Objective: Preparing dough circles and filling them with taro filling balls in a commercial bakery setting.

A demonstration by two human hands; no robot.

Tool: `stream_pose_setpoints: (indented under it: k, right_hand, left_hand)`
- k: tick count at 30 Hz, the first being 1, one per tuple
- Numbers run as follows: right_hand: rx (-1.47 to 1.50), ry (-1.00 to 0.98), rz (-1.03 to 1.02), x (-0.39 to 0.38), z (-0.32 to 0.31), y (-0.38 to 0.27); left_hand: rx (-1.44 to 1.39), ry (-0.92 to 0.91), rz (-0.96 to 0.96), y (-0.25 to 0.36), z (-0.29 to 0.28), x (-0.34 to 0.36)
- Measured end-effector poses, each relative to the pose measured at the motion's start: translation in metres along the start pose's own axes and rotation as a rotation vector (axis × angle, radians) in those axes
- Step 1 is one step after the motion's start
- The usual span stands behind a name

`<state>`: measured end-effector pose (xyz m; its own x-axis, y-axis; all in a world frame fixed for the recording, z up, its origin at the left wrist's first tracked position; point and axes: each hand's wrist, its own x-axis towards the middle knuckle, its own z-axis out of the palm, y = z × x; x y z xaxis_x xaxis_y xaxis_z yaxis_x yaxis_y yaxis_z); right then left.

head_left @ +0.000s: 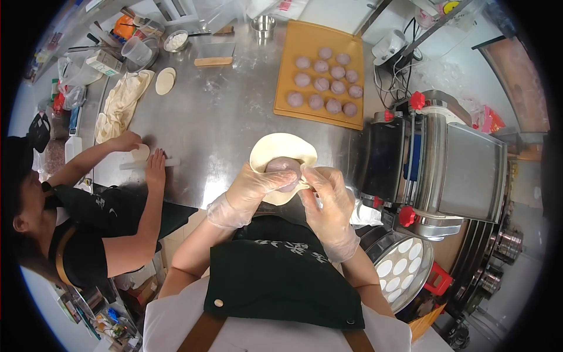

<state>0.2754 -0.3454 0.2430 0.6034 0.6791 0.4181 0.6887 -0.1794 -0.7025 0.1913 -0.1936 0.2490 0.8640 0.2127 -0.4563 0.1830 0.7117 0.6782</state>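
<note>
A round, pale dough wrapper (282, 144) is cupped in my gloved left hand (245, 186) over the front edge of the metal table. Inside the wrapper sits a purple ball of filling (275, 166), with my left thumb pressed across it. The gloved fingers of my right hand (329, 202) pinch the wrapper's right edge, where the dough is gathered into small folds. The far side of the wrapper stands open around the ball. Both hands wear clear plastic gloves.
Purple balls fill part of a yellow tray (319, 110) at the back. A roller machine (437, 170) stands at right, above a round steamer tray (427, 267) with white discs. At left, a co-worker (132, 246) handles a rolling pin (170, 162) near a cloth-like dough pile (123, 100).
</note>
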Motion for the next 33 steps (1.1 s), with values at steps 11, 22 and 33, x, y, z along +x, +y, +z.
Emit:
stream_pose_setpoints:
  k: [11, 22, 33]
  right_hand:
    - [-0.062, 0.051, -0.088, -0.002, 0.004, 0.008]
    - [0.094, 0.049, 0.216, -0.015, 0.01, 0.003]
    - [0.316, 0.043, 0.358, -0.012, 0.009, 0.004]
  left_hand:
    - [0.014, -0.015, -0.001, -0.002, -0.005, 0.004]
    - [-0.008, -0.001, 0.003, -0.007, -0.004, 0.005]
    - [0.083, 0.034, 0.013, -0.009, -0.004, 0.007]
